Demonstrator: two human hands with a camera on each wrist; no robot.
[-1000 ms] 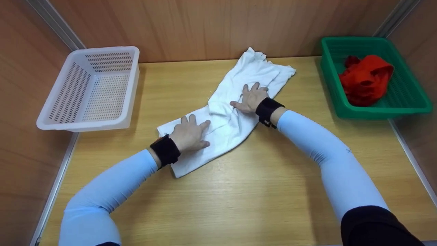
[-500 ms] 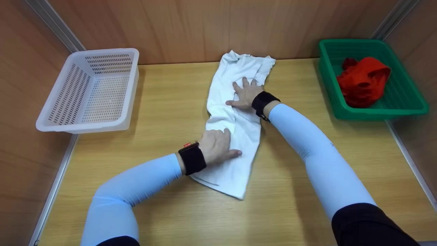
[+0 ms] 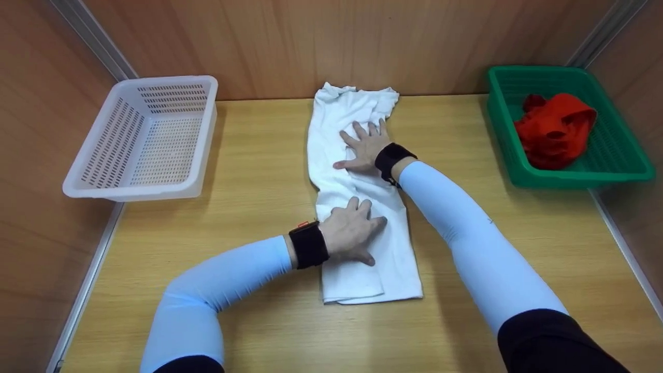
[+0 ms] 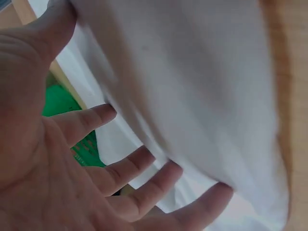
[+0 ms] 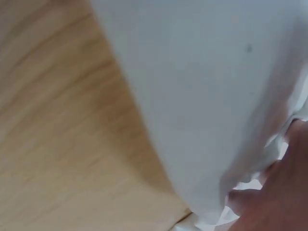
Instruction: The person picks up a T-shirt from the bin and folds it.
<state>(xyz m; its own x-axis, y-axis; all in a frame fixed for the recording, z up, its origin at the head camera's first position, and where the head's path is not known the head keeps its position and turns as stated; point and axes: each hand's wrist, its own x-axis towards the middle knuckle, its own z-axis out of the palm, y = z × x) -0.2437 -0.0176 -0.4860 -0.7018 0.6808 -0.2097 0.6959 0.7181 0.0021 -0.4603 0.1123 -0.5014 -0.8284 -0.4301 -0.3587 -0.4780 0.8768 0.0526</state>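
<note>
A folded white garment (image 3: 399, 269) lies lengthwise on the wooden table, with a ragged, bunched end by the back wall and a straighter hem toward the front. My left hand (image 3: 349, 232) rests on its front half, fingers spread and slightly bent. Farther back, my right hand (image 3: 365, 147) presses flat on the cloth with its fingers splayed. The left wrist view has the fingertips of that hand touching the white fabric (image 4: 192, 86). In the right wrist view the garment's edge (image 5: 192, 96) runs along the table, and only part of the hand (image 5: 279, 192) shows at the lower right.
A white perforated basket (image 3: 194, 176) stands at the back left. At the back right is a green basket (image 3: 585, 178) with a red cloth (image 3: 557, 129) in it. Wooden panels (image 3: 269, 46) wall in the table (image 3: 259, 166) at the back and both sides.
The garment has turned from a slant to nearly straight, its front end swinging right and its far end left. My left hand moved right and nearer with it; my right hand shifted slightly left.
</note>
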